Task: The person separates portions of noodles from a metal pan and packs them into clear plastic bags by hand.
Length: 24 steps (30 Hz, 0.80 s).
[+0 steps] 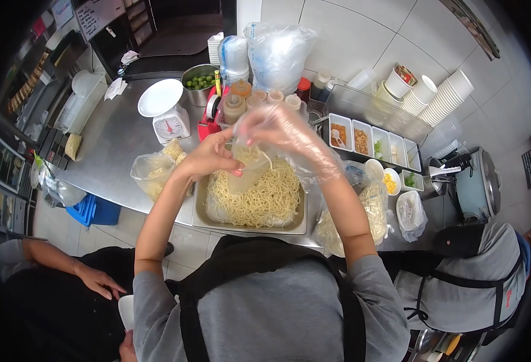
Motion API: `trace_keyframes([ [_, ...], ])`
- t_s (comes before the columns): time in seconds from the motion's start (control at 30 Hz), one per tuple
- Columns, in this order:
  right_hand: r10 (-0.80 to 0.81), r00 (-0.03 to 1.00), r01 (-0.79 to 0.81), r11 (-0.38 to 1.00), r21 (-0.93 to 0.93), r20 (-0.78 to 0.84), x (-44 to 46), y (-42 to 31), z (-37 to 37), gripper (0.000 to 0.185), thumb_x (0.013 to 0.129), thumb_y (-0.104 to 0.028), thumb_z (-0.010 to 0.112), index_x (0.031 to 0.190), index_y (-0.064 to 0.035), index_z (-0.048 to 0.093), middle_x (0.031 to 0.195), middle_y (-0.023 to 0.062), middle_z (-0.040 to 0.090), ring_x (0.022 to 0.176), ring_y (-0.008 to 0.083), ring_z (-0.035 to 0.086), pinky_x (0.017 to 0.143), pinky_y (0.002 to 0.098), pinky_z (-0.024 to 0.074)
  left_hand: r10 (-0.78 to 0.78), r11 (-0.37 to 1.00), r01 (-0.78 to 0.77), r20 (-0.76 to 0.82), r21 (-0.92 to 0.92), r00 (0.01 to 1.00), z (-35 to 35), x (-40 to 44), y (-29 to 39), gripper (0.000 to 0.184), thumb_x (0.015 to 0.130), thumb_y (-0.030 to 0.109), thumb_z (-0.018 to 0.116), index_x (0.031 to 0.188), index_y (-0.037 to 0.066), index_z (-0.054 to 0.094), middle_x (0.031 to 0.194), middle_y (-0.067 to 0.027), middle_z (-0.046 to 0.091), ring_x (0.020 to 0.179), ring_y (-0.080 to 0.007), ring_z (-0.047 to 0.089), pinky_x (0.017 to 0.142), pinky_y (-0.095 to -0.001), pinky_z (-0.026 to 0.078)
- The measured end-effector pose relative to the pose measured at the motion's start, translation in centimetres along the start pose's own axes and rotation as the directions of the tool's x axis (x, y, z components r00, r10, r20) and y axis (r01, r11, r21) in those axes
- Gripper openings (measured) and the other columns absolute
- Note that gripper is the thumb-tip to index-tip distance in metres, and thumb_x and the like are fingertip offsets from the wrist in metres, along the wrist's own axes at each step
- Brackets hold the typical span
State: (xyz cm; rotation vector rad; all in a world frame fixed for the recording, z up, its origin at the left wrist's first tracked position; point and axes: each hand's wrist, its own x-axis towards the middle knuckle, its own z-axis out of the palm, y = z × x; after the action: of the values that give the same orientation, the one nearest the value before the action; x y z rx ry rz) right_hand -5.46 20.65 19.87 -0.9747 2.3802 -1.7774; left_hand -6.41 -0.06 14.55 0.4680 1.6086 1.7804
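Observation:
A clear plastic bag (245, 169) with some pale noodles in it hangs above a metal tray (306, 212). My left hand (212, 158) grips the bag's near left side between thumb and fingers. In a loose clear plastic glove, my right hand (274, 128) is at the bag's mouth with its fingers curled together. What those fingers hold, if anything, is blurred by the plastic. A noodle strand dangles just below that hand. Loose yellow noodles (265, 202) spread across the tray under both hands.
Left of the tray are a filled plastic bag (154, 174) and a white scale (170, 123). Sauce bottles (234, 108) stand behind; topping containers (362, 137) and a big noodle bag (362, 217) are to the right. Co-workers stand on both sides, one with a hand (99, 280) low left.

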Motion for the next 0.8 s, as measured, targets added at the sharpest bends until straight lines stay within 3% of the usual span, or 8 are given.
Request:
trace_keyframes([
  [0.07, -0.194, 0.965, 0.251, 0.875, -0.413, 0.177, 0.1, 1.5, 0.2, 0.032, 0.07, -0.009, 0.069, 0.1, 0.0023, 0.064, 0.085, 0.0124, 0.064, 0.073, 0.0171, 0.06, 0.069, 0.0281, 0.0484, 0.056, 0.998, -0.056, 0.009, 0.035, 0.998, 0.2, -0.3, 0.9, 0.078, 0.072, -0.013, 0.06, 0.141, 0.001, 0.028, 0.137, -0.0109, 0.04, 0.075, -0.0139, 0.066, 0.069, -0.0261, 0.056],
  [0.2, 0.058, 0.998, -0.057, 0.868, -0.493, -0.013, -1.5, -1.7, -2.0, 0.05, 0.067, -0.019, 0.075, 0.113, -0.0024, 0.061, 0.097, 0.0152, 0.064, 0.085, 0.0242, 0.062, 0.075, 0.035, 0.0486, 0.2, 0.979, -0.202, -0.066, -0.026, 0.978, -0.6, -1.2, 1.8, 0.079, 0.071, -0.013, 0.061, 0.142, 0.001, 0.027, 0.134, -0.0091, 0.044, 0.073, -0.0133, 0.064, 0.068, -0.0266, 0.056],
  [0.33, 0.513, 0.843, -0.287, 0.685, -0.669, 0.163, -3.2, 3.6, 2.1, 0.047, 0.065, -0.033, 0.078, 0.091, 0.0029, 0.063, 0.081, 0.0172, 0.065, 0.075, 0.0321, 0.064, 0.072, 0.0394, 0.0489, 0.129, 0.991, -0.133, -0.124, -0.023, 0.984, -0.5, -0.1, -0.5, 0.083, 0.071, -0.012, 0.062, 0.143, 0.001, 0.022, 0.124, -0.0139, 0.052, 0.072, -0.0136, 0.064, 0.068, -0.0273, 0.056],
  [0.47, 0.364, 0.931, -0.351, 0.905, -0.241, 0.013, -5.1, 11.5, 4.8, 0.024, 0.072, -0.016, 0.07, 0.087, 0.0014, 0.065, 0.077, 0.0132, 0.066, 0.071, 0.0226, 0.065, 0.065, 0.0331, 0.0511, 0.04, 0.999, -0.044, -0.126, -0.029, 0.991, -0.3, 0.1, -1.7, 0.08, 0.072, -0.009, 0.061, 0.143, 0.005, 0.026, 0.13, -0.0106, 0.047, 0.071, -0.0104, 0.064, 0.067, -0.0245, 0.054],
  [0.53, 0.484, 0.874, -0.485, 0.872, 0.062, 0.033, -4.4, 10.8, 3.2, 0.013, 0.074, -0.007, 0.065, 0.084, 0.0006, 0.065, 0.076, 0.011, 0.066, 0.071, 0.0162, 0.064, 0.063, 0.0288, 0.0516, 0.056, 0.998, -0.054, -0.172, 0.015, 0.983, -0.7, -0.6, -1.5, 0.079, 0.073, -0.009, 0.061, 0.143, 0.004, 0.027, 0.114, -0.0114, 0.059, 0.071, -0.0107, 0.064, 0.068, -0.0247, 0.055],
  [0.63, 0.362, 0.932, -0.32, 0.823, 0.469, 0.0, -3.5, 5.6, 0.1, 0.011, 0.077, -0.002, 0.067, 0.087, -0.0005, 0.063, 0.077, 0.0074, 0.065, 0.065, 0.0125, 0.063, 0.061, 0.026, 0.0523, 0.046, 0.997, -0.056, -0.178, -0.052, 0.983, -1.6, -1.0, -2.7, 0.076, 0.075, -0.008, 0.06, 0.142, 0.001, 0.027, 0.114, -0.0129, 0.059, 0.072, -0.0116, 0.065, 0.07, -0.0262, 0.056],
  [0.73, 0.227, 0.968, -0.15, 0.869, 0.471, -0.11, -1.5, 2.5, -1.6, 0.013, 0.078, -0.004, 0.069, 0.089, 0.0001, 0.062, 0.079, 0.0075, 0.065, 0.067, 0.0135, 0.064, 0.062, 0.0263, 0.0527, -0.053, 0.99, 0.043, -0.073, -0.131, 0.996, -1.8, -1.1, -3.0, 0.08, 0.075, -0.008, 0.06, 0.143, -0.001, 0.019, 0.082, -0.0099, 0.066, 0.073, -0.0142, 0.066, 0.074, -0.0274, 0.055],
  [0.8, 0.243, 0.961, -0.164, 0.883, 0.439, -0.13, -0.2, -0.1, -1.6, 0.015, 0.079, -0.006, 0.07, 0.089, 0.0019, 0.062, 0.08, 0.0077, 0.065, 0.071, 0.0141, 0.064, 0.065, 0.0265, 0.0528, -0.02, 0.99, 0.007, -0.092, -0.141, 0.996, -1.6, -1.0, -2.9, 0.08, 0.075, -0.008, 0.059, 0.143, -0.001, 0.018, 0.083, -0.0099, 0.066, 0.072, -0.0135, 0.066, 0.074, -0.0268, 0.055],
])
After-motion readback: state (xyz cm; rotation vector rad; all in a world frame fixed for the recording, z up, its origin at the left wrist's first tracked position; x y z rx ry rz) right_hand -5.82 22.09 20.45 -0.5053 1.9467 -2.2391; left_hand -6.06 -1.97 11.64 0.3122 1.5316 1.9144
